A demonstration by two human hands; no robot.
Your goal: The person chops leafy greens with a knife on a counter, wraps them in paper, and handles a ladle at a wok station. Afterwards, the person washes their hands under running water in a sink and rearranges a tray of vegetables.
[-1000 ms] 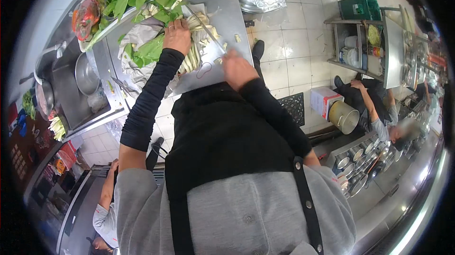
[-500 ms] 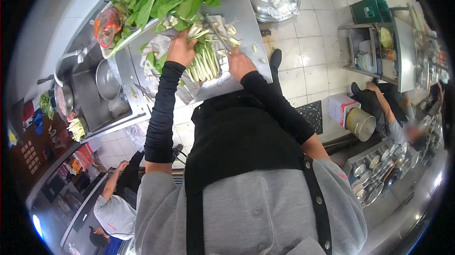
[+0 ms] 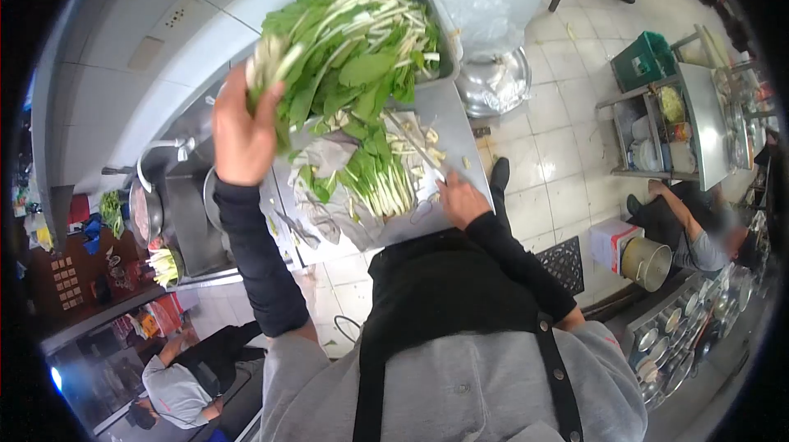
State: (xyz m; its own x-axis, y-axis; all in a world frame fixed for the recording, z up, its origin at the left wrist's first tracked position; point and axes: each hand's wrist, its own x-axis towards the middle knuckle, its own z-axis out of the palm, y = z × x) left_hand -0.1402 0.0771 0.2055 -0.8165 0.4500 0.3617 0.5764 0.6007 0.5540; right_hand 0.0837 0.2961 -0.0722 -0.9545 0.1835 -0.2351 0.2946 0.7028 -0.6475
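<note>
My left hand is raised at the left, its fingers wrapped around the pale stem ends of a bunch of leafy greens. Its leaves overlap the big heap of greens behind, so where the bunch ends is hard to see. Over the steel counter, my right hand grips a knife, blade pointing away from me and to the left. Left of the knife, more greens lie with white stems toward me, on a crumpled grey cloth. Cut stem pieces are scattered beside the blade.
A metal tray under the heap stands at the back. To the left is a sink with a faucet. A shiny metal lid or bowl is right of the counter. Two co-workers are at either side.
My left hand has lifted away from the greens on the cloth, up and left, with a bunch in it. The knife stays in my right hand. The whole view has shifted.
</note>
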